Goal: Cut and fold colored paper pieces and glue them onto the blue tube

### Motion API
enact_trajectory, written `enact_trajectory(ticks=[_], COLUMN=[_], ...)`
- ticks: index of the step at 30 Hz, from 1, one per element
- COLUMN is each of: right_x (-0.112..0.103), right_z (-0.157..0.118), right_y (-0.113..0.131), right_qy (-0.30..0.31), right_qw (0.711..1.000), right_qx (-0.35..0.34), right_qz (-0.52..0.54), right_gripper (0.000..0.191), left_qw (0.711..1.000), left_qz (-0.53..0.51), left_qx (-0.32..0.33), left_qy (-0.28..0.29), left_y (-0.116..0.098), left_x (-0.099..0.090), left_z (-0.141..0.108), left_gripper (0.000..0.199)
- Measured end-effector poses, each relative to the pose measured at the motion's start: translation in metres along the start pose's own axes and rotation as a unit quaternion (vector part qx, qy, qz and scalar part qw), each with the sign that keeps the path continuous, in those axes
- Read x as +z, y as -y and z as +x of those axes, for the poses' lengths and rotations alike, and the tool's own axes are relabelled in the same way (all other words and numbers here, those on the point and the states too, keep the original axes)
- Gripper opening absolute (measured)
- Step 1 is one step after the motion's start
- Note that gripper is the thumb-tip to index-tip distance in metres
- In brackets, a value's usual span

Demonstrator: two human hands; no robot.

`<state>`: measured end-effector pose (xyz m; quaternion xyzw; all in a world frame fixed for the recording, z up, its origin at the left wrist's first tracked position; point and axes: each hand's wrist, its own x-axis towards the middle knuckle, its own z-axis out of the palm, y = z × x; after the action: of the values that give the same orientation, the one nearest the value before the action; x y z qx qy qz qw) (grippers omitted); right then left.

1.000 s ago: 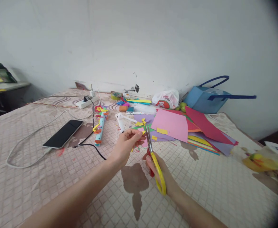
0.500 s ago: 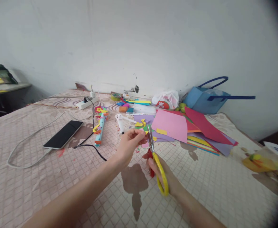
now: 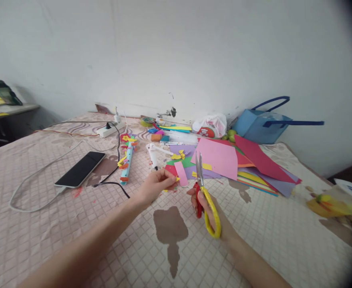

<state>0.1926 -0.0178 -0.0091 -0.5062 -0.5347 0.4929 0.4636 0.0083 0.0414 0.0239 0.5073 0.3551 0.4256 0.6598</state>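
My left hand (image 3: 157,185) is closed in a pinch on a small yellow paper piece (image 3: 178,179), of which only a tip shows past the fingertips. My right hand (image 3: 206,206) grips the scissors (image 3: 209,208), which have one yellow and one red handle. Their blades point away from me, slightly apart, with nothing between them. Just beyond the left fingertips lie a pink paper strip (image 3: 181,173) and a red paper piece (image 3: 171,169). Behind the blades is a large pink sheet (image 3: 218,158). Yellow scraps (image 3: 178,156) rest on purple paper.
Coloured sheets (image 3: 266,172) are stacked at right, before a blue bag (image 3: 258,126). A white glue gun (image 3: 152,156) and a decorated blue stick (image 3: 127,162) stand left of centre. Further left are a phone (image 3: 81,170) on a cable and a power strip (image 3: 109,130).
My hands have moved apart: the left one drew left and slightly nearer with the yellow piece. The scissors shifted right, away from the paper, and their blades now show slightly apart.
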Motion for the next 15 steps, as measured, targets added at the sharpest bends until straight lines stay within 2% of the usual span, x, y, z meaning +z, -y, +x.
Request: enact_trajectory(ticks=[4, 7, 11, 15], right_x=[0.001, 0.002, 0.003, 0.003], right_z=[0.0, -0.001, -0.001, 0.0], right_y=[-0.001, 0.0, 0.0, -0.003], right_qy=[0.009, 0.016, 0.027, 0.031], right_qw=[0.999, 0.998, 0.996, 0.995], right_qx=[0.012, 0.009, 0.017, 0.015], right_qz=[0.041, 0.062, 0.086, 0.094], right_gripper=[0.047, 0.044, 0.044, 0.046], left_qw=[0.987, 0.956, 0.932, 0.925], left_qz=[0.107, 0.199, 0.245, 0.256], left_qx=[0.063, 0.109, 0.101, 0.082], left_qy=[-0.105, -0.186, -0.247, -0.268], left_y=[0.003, 0.001, -0.002, 0.002], left_x=[-0.034, -0.054, -0.058, -0.053], left_z=[0.013, 0.032, 0.058, 0.073], left_gripper=[0.015, 0.011, 0.009, 0.01])
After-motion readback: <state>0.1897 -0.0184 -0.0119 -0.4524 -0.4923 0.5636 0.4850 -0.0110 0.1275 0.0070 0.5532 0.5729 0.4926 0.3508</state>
